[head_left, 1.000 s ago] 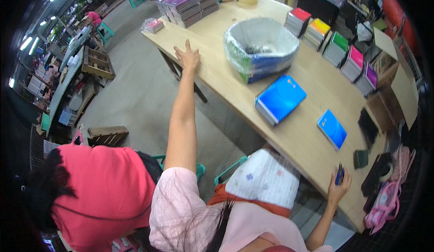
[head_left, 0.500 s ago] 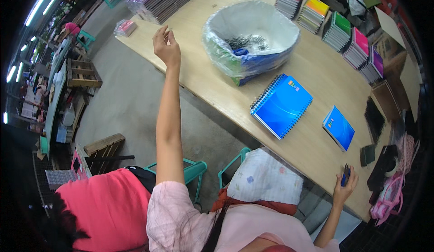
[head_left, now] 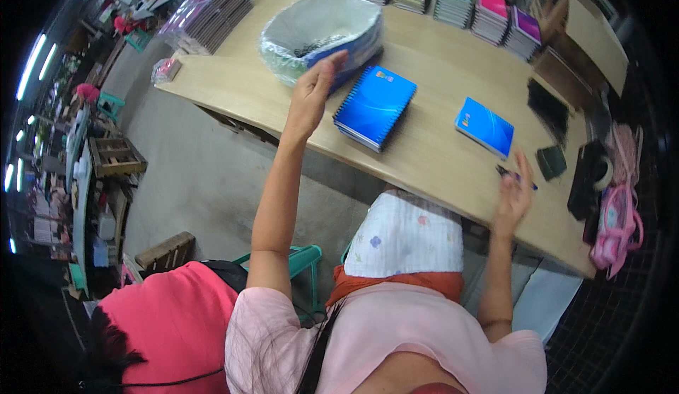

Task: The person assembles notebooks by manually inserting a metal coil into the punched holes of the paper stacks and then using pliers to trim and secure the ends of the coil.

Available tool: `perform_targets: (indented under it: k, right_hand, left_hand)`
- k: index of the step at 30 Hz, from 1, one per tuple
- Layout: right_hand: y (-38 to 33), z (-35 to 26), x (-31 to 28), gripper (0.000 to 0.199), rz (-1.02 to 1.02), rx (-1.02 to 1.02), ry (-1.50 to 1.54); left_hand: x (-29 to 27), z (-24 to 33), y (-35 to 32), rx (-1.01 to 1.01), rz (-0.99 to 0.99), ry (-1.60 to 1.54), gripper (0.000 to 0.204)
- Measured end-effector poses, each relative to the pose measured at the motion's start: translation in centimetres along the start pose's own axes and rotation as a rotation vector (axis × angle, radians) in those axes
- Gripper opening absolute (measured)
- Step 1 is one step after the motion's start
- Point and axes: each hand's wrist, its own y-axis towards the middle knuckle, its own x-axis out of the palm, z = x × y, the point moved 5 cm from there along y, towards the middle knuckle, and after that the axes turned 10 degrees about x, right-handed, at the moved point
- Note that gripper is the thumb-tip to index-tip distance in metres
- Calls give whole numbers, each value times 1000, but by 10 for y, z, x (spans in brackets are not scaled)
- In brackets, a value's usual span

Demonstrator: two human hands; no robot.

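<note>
Plastic-lined container [head_left: 332, 15] with dark coils [head_left: 320, 43] inside

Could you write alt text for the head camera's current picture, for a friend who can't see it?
A person's two bare hands are over a table: the left hand before a plastic-lined bin, the right hand open at a small tool. Blue notebooks lie between them; five coloured notebook stacks stand behind.
</note>
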Motion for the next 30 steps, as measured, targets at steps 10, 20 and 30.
perform_targets:
  k: [10,20,30]
  right_hand:
    - [54,9,227,88,-64,575,357]
    - [55,-6,253,93,-33,715,154]
    - [104,38,242,101,-263,696,197]
  left_hand:
    - [46,-71,12,-641,-382,-586,107]
    - [46,-70,18,-650,-364,-311,95]
    - [5,-82,-14,-561,-128,-728,101]
